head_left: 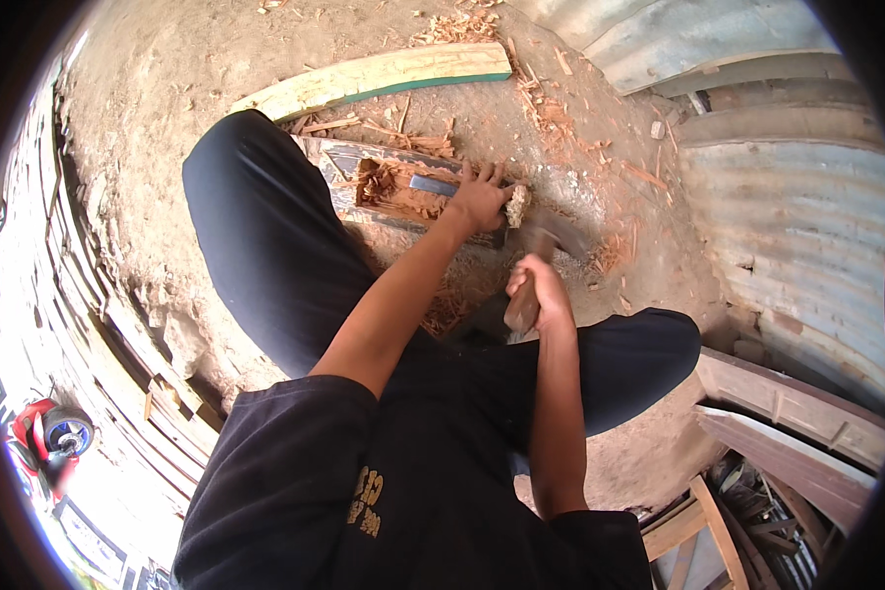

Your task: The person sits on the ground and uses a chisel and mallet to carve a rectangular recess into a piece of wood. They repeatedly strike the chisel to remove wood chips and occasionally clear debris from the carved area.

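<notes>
My left hand [480, 202] is closed around the handle of a chisel, its fingers over the top. The flat blue-grey chisel blade [433, 185] lies low along a rectangular hollow in a wooden block [344, 157], and a pale, frayed handle end [518, 205] sticks out past my hand. My right hand [546, 287] grips the wooden handle of a hammer [522, 307]. Its head is smeared by motion, close beside the frayed end; I cannot tell if they touch. Reddish wood chips [379, 182] fill part of the hollow.
A curved board [383, 77] with a green edge lies beyond the block. Chips litter the dirt floor [167, 108]. My bent legs flank the work. Corrugated metal sheets [796, 216] stand at right, planks [796, 393] below them, and stacked timber [118, 344] at left.
</notes>
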Demonstrator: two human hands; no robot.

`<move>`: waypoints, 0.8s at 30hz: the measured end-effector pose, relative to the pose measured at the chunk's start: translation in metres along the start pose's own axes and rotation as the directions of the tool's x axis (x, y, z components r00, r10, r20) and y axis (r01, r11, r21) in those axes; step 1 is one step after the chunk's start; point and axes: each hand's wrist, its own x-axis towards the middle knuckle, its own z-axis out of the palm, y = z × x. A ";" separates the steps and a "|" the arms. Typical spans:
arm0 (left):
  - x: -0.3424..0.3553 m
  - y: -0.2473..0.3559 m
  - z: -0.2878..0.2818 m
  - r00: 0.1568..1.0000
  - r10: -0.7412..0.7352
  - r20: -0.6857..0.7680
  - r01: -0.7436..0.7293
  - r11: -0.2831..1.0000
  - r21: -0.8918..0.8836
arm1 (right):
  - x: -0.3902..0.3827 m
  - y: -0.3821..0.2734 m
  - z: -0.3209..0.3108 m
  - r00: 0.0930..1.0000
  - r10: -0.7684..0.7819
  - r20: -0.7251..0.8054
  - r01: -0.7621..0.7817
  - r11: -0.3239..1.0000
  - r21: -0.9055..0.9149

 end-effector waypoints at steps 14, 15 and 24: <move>-0.004 -0.012 0.008 0.998 0.026 -0.057 -0.024 0.999 0.040 | 0.014 0.004 0.005 1.000 -0.007 -0.004 0.007 1.000 -0.028; -0.005 -0.016 0.012 0.996 0.038 -0.083 -0.035 0.999 0.030 | 0.013 0.004 0.007 1.000 -0.015 0.000 0.014 0.998 -0.068; -0.044 -0.025 -0.026 0.977 0.068 0.202 -0.138 0.923 0.358 | 0.016 0.001 0.001 1.000 -0.001 0.007 0.001 1.000 -0.010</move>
